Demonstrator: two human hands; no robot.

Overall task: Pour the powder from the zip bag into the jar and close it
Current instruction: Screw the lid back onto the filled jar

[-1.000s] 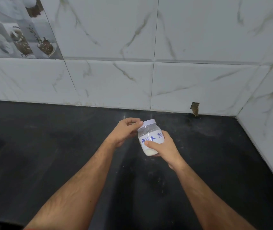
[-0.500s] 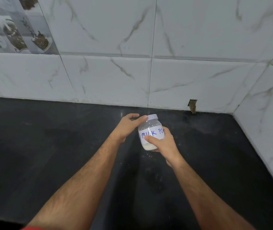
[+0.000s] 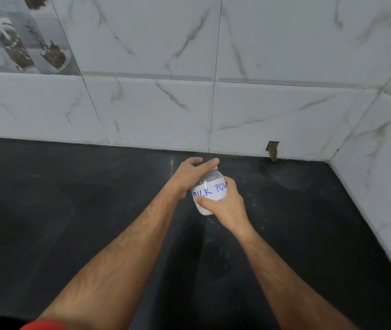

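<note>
The left hand [image 3: 191, 173] lies over the top of the milk powder jar [image 3: 210, 194], fingers curled round its white lid [image 3: 214, 168], which it mostly hides. The right hand [image 3: 225, 203] grips the labelled body, holding the jar just above the black desk [image 3: 70, 210]. If the lid goes on crooked, the thread could skip and powder leak; specks already lie below.
</note>
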